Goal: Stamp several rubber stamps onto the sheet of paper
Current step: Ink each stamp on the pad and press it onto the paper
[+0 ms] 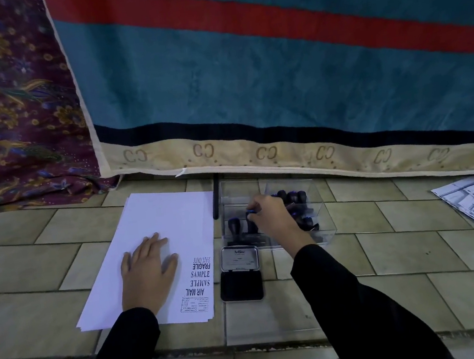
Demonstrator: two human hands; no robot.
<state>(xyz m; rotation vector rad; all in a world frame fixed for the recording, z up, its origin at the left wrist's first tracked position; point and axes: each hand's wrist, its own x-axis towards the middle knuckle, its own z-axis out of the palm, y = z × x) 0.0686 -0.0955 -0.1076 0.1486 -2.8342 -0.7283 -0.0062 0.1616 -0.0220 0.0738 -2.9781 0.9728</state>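
Head view: your left hand (147, 273) lies flat, fingers spread, on the sheet of paper (159, 235) on the tiled floor (26, 262). At three o'clock from it, your right hand (272, 215) reaches into a clear plastic box (324, 228), fingers closed round the knob of a rubber stamp (251, 222). An open ink pad (240, 273) sits just beside the paper's stamped edge, at six o'clock from the box.

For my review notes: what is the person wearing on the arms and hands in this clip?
Both arms are covered by long, plain black sleeves that end at the wrists. The left hand and the right hand are bare: no gloves, and no rings, watch or markings are visible.
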